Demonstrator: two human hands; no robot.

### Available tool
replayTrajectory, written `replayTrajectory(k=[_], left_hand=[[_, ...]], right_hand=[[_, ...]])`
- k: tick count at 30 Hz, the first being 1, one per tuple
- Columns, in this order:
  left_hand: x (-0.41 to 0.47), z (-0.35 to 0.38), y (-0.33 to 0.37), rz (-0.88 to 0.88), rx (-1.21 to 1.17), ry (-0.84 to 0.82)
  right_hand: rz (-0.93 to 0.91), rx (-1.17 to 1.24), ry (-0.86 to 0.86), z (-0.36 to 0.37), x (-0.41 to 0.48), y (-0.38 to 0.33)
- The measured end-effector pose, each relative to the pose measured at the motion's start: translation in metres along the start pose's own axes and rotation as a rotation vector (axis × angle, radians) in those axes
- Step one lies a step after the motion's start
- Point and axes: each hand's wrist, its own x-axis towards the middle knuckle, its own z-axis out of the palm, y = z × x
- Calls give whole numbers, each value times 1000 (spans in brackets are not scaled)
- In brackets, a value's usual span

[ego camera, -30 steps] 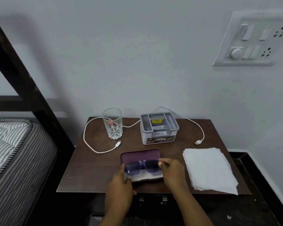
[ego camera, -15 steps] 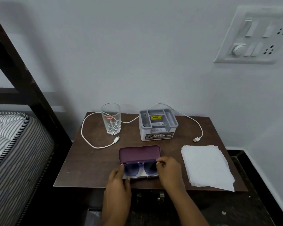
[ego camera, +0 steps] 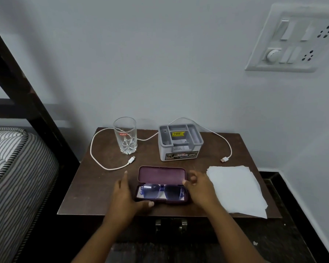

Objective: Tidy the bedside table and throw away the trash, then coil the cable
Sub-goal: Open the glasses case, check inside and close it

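Note:
A maroon glasses case (ego camera: 161, 174) lies open near the front of the brown bedside table (ego camera: 95, 188), its lid tipped back. Blue-tinted sunglasses (ego camera: 162, 191) rest inside its lower half. My left hand (ego camera: 124, 200) is at the case's left end, thumb along the front edge, fingers spread. My right hand (ego camera: 199, 188) hovers at the case's right end with fingers loosely curled, holding nothing. A white cable (ego camera: 95, 160) loops across the back of the table behind a clear glass (ego camera: 125, 135) and a grey organiser box (ego camera: 179, 142).
A stack of white paper tissues (ego camera: 235, 188) lies at the table's front right. A striped mattress (ego camera: 13, 171) and dark bed frame (ego camera: 21, 78) stand to the left. A switchboard (ego camera: 292, 38) is on the wall. The floor shows at right.
The sunglasses have been set down inside the case and both hands have let go of them, moving out to the case's ends. The camera view has shifted slightly.

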Motion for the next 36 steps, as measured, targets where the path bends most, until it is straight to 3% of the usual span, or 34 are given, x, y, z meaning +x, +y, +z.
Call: replayTrajectory(k=[4, 10, 16, 25, 36], left_hand=[[13, -8, 8, 102, -82, -177], [15, -5, -2, 214, -132, -132], [7, 3, -17, 168, -227, -7], [1, 11, -23, 130, -237, 61], [-2, 17, -22, -27, -562, 118]], right_hand=[[120, 200, -242, -2, 5, -2], [112, 450, -162, 0, 2, 3], [105, 584, -114, 0, -14, 1], [47, 424, 8, 17, -27, 14], [120, 474, 115, 24, -34, 19]])
